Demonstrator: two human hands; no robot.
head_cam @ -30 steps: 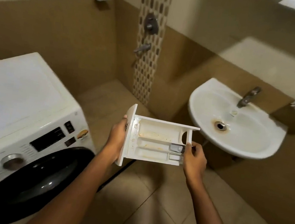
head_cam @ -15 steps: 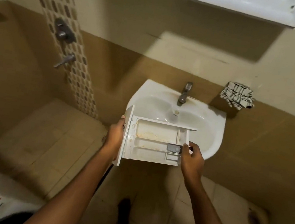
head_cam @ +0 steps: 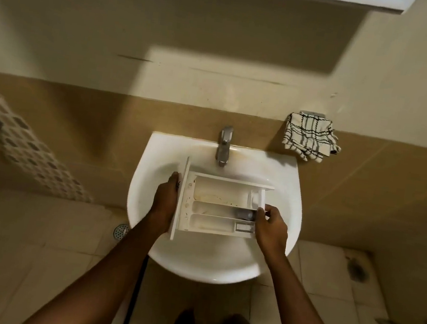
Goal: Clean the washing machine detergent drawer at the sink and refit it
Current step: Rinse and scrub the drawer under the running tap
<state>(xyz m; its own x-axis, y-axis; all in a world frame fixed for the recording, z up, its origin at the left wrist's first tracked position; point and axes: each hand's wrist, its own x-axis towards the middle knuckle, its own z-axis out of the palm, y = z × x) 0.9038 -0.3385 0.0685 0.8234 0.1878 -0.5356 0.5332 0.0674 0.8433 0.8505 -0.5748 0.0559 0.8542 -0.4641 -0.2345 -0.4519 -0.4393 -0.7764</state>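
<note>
The drawer (head_cam: pixel 217 208) is over the sink (head_cam: pixel 141 172), before the tap (head_cam: pixel 224 147), between the left hand (head_cam: pixel 166 200) and right hand (head_cam: pixel 272 227). A cloth (head_cam: pixel 308 137) hangs on the wall (head_cam: pixel 168 35), right of the tap.

White detergent drawer (head_cam: pixel 217 205): three compartments, brownish residue in largest, open side up, roughly level, front panel at left, held above white sink (head_cam: pixel 204 271).

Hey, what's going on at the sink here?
A person holds a white detergent drawer over the sink, open side up. The left hand grips its front panel and the right hand pinches the back end. Brownish residue shows in the largest compartment. No water shows at the tap, so washing seems not yet begun. A checked cloth hangs right of the tap.
</note>
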